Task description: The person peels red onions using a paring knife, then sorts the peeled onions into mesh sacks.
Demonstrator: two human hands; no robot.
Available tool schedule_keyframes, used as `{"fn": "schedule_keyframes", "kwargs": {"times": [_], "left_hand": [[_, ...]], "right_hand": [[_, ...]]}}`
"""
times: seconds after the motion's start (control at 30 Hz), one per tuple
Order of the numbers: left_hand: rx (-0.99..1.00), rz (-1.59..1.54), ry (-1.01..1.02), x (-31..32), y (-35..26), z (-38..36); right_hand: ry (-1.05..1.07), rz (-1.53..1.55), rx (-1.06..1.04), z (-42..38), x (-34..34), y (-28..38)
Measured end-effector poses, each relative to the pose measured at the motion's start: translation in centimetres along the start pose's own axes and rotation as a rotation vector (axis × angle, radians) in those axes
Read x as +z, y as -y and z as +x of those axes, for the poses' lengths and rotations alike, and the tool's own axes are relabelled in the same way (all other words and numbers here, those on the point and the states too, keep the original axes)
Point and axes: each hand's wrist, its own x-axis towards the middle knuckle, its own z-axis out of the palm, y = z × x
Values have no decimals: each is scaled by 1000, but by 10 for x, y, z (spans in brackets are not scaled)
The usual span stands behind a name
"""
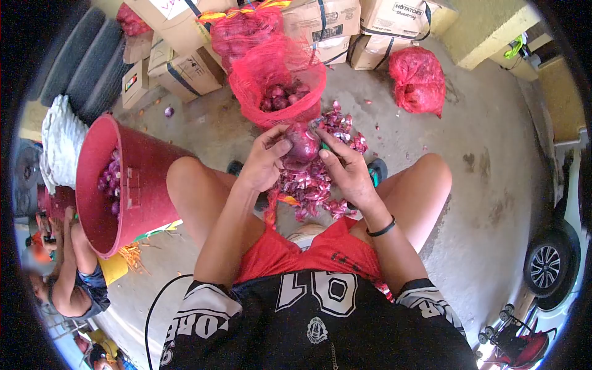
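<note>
Nearest: black short-sleeved jersey with white lettering (pixel 317 308), worn above bright red cloth shorts (pixel 302 253); bare knees spread to either side.

Between the knees, the person's left hand (pixel 268 157) grasps a large, round, glossy purple-red onion (pixel 302 145), thumb and fingers on its side. The right hand (pixel 353 166) grips a small tool with a green part (pixel 324 147), mostly hidden by the fingers; its dark tip lies at the onion's upper edge. The onion is held up over a loose heap of papery purple onion skins (pixel 305 188) on the grey concrete floor (pixel 481 142).

To the left, a tall red plastic tub (pixel 151 191) tilts toward the camera in this view, with small purple onions (pixel 110 176) inside. Past the skins, a wide-mouthed red mesh sack (pixel 246 102) holds dark red onions (pixel 280 98). One onion (pixel 169 111) lies alone on the floor.

Farther: a full red mesh bag (pixel 416 80) at right, brown strapped cardboard boxes (pixel 188 71), black tyres (pixel 83 55). Left edge: another person (pixel 77 280), seated near thin orange peelings (pixel 132 256).
</note>
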Motion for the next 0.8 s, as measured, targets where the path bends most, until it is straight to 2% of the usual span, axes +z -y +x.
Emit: {"fn": "schedule_keyframes", "kwargs": {"times": [0.03,0.1,0.17,0.27,0.4,0.5,0.57,0.8], "left_hand": [[6,49,21,3,-2,0],[20,143,64,9,-8,-1],[40,139,75,6,-7,0],[57,124,62,10,-8,1],[68,49,11,8,-10,9],[111,350,-26,11,-6,12],[84,334,-53,14,-6,11],[50,251,72,9,-6,7]], "right_hand": [[-14,-26,26,0,0,-1],[-9,124,118,-2,-2,-2],[35,477,248,-3,-4,-3],[-27,608,235,-2,2,5],[10,602,254,-6,-1,4],[83,523,228,-7,0,-2],[94,490,228,-7,1,-1],[-84,582,291,4,-29,-7]]}}
